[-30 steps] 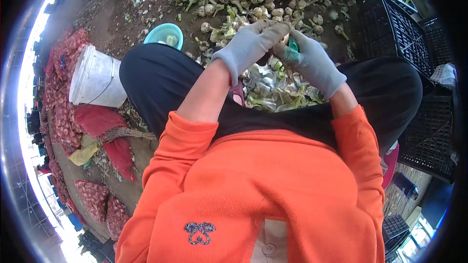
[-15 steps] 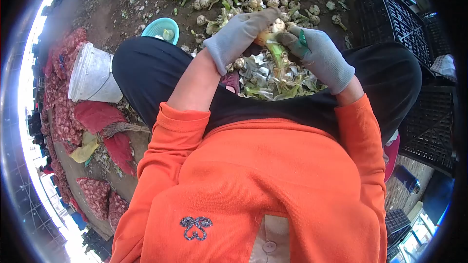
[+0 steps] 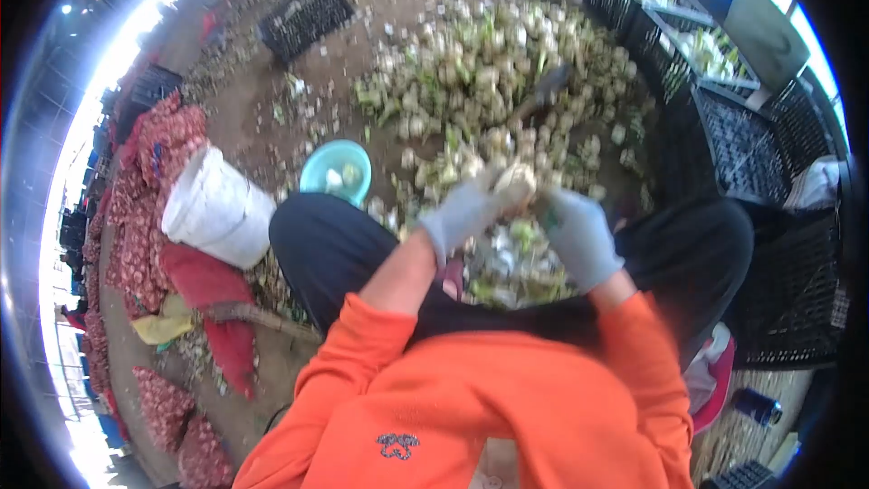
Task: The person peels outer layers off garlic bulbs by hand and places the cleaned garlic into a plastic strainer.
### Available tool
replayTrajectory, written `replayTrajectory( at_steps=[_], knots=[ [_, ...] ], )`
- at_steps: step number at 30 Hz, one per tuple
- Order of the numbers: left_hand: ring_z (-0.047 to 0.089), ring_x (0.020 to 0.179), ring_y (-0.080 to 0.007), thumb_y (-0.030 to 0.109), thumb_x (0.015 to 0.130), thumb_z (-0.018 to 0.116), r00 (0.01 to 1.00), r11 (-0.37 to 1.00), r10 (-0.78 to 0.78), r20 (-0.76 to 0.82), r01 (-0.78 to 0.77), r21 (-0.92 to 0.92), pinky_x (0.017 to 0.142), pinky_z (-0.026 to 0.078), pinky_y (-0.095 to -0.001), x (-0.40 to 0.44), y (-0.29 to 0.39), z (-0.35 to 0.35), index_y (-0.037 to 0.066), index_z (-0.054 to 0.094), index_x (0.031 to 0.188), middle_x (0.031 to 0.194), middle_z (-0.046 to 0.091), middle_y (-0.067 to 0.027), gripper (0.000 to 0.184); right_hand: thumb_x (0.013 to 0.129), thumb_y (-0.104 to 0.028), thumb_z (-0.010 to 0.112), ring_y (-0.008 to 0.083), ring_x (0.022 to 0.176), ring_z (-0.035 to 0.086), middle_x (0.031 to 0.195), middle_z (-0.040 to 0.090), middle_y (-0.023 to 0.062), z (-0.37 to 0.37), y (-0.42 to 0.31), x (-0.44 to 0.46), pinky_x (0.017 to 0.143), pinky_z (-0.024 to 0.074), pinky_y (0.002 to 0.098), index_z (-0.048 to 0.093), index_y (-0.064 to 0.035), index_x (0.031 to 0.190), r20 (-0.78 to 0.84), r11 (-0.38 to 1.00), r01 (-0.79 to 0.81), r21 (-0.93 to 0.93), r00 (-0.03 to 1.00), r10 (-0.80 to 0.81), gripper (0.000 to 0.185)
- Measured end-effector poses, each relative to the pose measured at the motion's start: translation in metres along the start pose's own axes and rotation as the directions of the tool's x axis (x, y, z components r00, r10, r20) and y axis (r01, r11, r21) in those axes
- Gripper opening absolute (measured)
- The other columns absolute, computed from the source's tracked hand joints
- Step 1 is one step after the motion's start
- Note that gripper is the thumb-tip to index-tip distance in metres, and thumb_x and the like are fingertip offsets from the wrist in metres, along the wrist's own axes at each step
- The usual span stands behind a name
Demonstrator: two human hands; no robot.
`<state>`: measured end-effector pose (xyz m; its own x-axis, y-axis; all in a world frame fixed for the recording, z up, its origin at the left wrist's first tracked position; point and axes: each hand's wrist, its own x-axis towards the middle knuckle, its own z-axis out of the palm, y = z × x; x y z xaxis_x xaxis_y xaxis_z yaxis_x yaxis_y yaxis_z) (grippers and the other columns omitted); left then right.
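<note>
My left hand (image 3: 463,215), in a grey-white glove, is closed round a garlic bulb (image 3: 516,183) above my lap. My right hand (image 3: 581,234), gloved the same way, is close by on the right, apart from the bulb. Its fingers look curled, but blur hides what they hold, if anything. Below both hands lies a heap of peeled skins and green leaf trimmings (image 3: 520,263) between my legs. In front spreads a large pile of garlic bulbs with stems (image 3: 489,63).
A turquoise basin (image 3: 312,167) with a few pale pieces stands left of my knee, near a white bucket (image 3: 222,217). Red net sacks of garlic (image 3: 136,235) line the left. Black crates (image 3: 738,140) stand at right; another crate (image 3: 306,18) lies farther back.
The view has tilted up, showing more of the pile and crates. My right hand has drawn away from the bulb, and the long green stem no longer shows between my hands.
</note>
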<state>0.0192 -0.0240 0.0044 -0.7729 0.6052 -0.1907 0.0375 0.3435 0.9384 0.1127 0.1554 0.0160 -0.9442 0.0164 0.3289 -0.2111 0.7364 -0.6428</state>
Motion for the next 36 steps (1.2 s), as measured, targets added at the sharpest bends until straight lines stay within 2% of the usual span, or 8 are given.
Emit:
replayTrajectory(
  at_steps=[6,13,15,20,23,27,33,36],
  knots=[
    [0.059,0.108,-0.0194,0.027,0.083,0.067,0.955,0.937,0.214,0.206,-0.26,0.233,0.094,0.045,-0.0313,-0.009,-0.003,-0.019,0.006,0.041,0.143,0.122,0.06,-0.0157,0.069,0.088,-0.013,0.062,0.0335,0.082,0.065,0.09,0.067,0.0175,-0.028,-0.046,0.015,0.072,0.0502,0.0374,0.064,-0.0005,0.104,0.301,0.974,-0.18,-0.135,0.93,0.213,0.021],
    [0.048,0.123,-0.0177,0.016,0.081,0.07,0.916,0.952,0.304,0.262,-0.303,-0.045,0.105,0.036,-0.028,-0.013,-0.001,-0.004,0.005,0.033,0.147,0.135,0.051,-0.0148,0.077,0.095,-0.018,0.058,0.0194,0.081,0.062,0.093,0.067,0.0079,0.017,0.025,0.005,0.072,0.0497,0.0329,0.061,0.0015,0.108,0.375,0.335,-0.563,0.756,0.791,0.483,0.024],
    [0.05,0.121,-0.0242,0.02,0.084,0.062,0.92,0.931,0.346,0.183,-0.361,0.054,0.106,0.036,-0.0363,0.032,-0.092,0.015,0.005,0.046,0.134,0.129,0.054,-0.0131,0.054,0.094,-0.017,0.058,0.0299,0.085,0.063,0.096,0.066,0.0154,0.015,0.013,0.006,0.073,0.0496,0.0373,0.061,-0.0001,0.109,0.014,0.882,-0.354,0.31,0.93,0.368,0.023],
    [0.059,0.101,-0.0247,0.021,0.084,0.056,0.955,0.948,0.279,0.101,-0.29,0.13,0.087,0.048,-0.0405,0.035,-0.069,0.018,0.006,0.056,0.118,0.111,0.057,-0.011,0.038,0.094,-0.014,0.057,0.0357,0.089,0.064,0.101,0.066,0.0191,0.01,-0.003,0.005,0.074,0.0499,0.0392,0.06,-0.0015,0.111,-0.162,0.999,-0.047,0.003,0.986,0.047,0.021],
    [0.063,0.092,-0.026,0.017,0.086,0.054,0.969,0.966,0.232,0.079,-0.221,-0.133,0.078,0.051,-0.0375,0.026,-0.055,0.021,0.004,0.055,0.119,0.103,0.057,-0.0112,0.036,0.097,-0.013,0.056,0.0204,0.083,0.065,0.102,0.067,0.01,0.011,0.015,0.01,0.07,0.0513,0.0298,0.061,-0.0013,0.112,0.331,0.0,-0.36,0.933,0.86,0.389,0.02],
    [0.06,0.104,-0.0204,0.016,0.09,0.05,0.959,0.826,0.239,0.153,-0.118,-0.551,0.087,0.05,-0.0322,0.021,-0.032,0.027,0.002,0.052,0.127,0.116,0.057,-0.0106,0.04,0.098,-0.015,0.055,0.0095,0.077,0.06,0.099,0.065,0.0039,-0.005,0.011,0.012,0.065,0.0504,0.0228,0.061,-0.0022,0.116,0.3,-0.045,-0.308,0.95,0.866,0.401,0.023],
    [0.059,0.115,-0.0201,0.025,0.089,0.062,0.929,0.608,0.3,0.215,-0.013,-0.794,0.097,0.047,-0.0331,-0.01,0.016,0.003,0.001,0.047,0.135,0.126,0.058,-0.0109,0.054,0.095,-0.012,0.058,0.016,0.072,0.062,0.092,0.068,0.0074,-0.008,0.026,0.013,0.068,0.0515,0.0263,0.062,-0.0064,0.119,0.084,0.373,-0.321,0.871,0.844,0.53,0.025],
    [0.06,0.114,-0.0211,0.031,0.085,0.072,0.926,0.395,0.279,0.255,0.132,-0.909,0.097,0.048,-0.034,-0.017,0.021,-0.005,0.002,0.047,0.136,0.124,0.061,-0.0108,0.063,0.088,-0.008,0.059,0.0294,0.078,0.065,0.094,0.068,0.0136,-0.017,0.05,0.002,0.075,0.0532,0.0335,0.061,-0.0116,0.122,-0.147,0.961,-0.27,0.051,0.95,0.275,0.034]
  ],
)
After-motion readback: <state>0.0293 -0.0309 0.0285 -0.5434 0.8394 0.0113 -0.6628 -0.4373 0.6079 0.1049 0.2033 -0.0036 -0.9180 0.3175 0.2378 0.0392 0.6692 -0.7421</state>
